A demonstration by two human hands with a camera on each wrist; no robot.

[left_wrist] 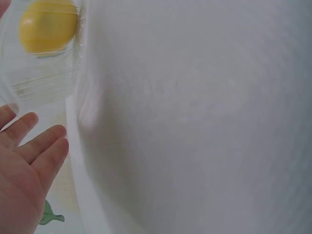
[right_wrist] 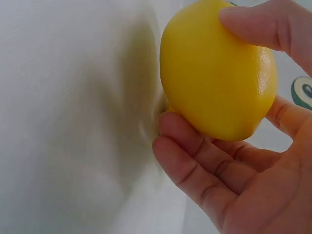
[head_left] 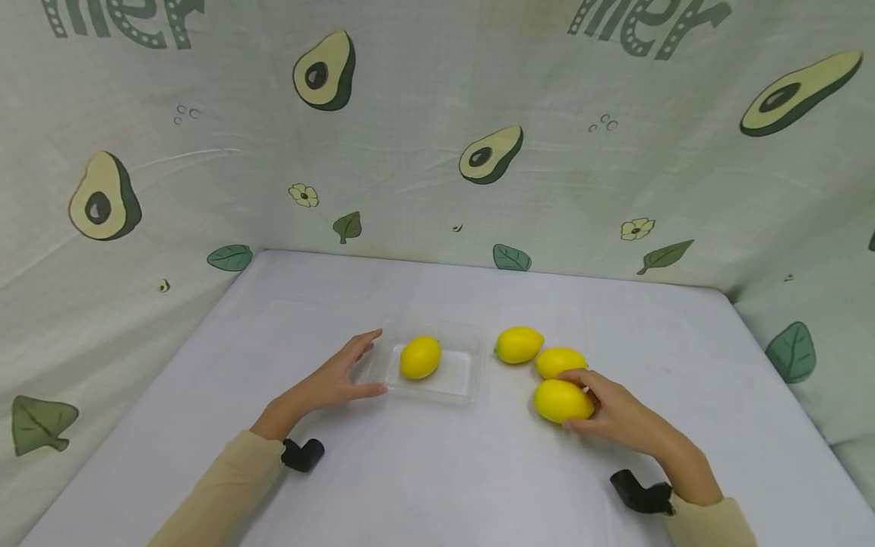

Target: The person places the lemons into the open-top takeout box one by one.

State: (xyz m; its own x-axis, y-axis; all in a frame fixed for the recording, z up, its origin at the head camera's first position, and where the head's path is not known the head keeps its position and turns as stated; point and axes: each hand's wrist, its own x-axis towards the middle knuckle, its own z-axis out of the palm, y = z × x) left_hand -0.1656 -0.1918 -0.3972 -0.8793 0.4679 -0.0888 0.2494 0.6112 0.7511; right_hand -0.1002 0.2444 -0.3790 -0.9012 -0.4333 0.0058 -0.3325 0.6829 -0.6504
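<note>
Right hand (head_left: 623, 410) grasped one lemon (head_left: 560, 401), just beside two more lemons (head_left: 519, 345), all right of the clear box (head_left: 454, 372). Left hand (head_left: 333, 378) splayed at the box's left end, gripping nothing. Picking-up stage, I judged; next move probably called for lifting clear.

Soft, diffuse light covers the table (head_left: 383, 471) fairly evenly in the head view; the right wrist view shows glare on the lemon (right_wrist: 214, 68) and soft-edged shadows beside it, while the left wrist view looks hazy
</note>
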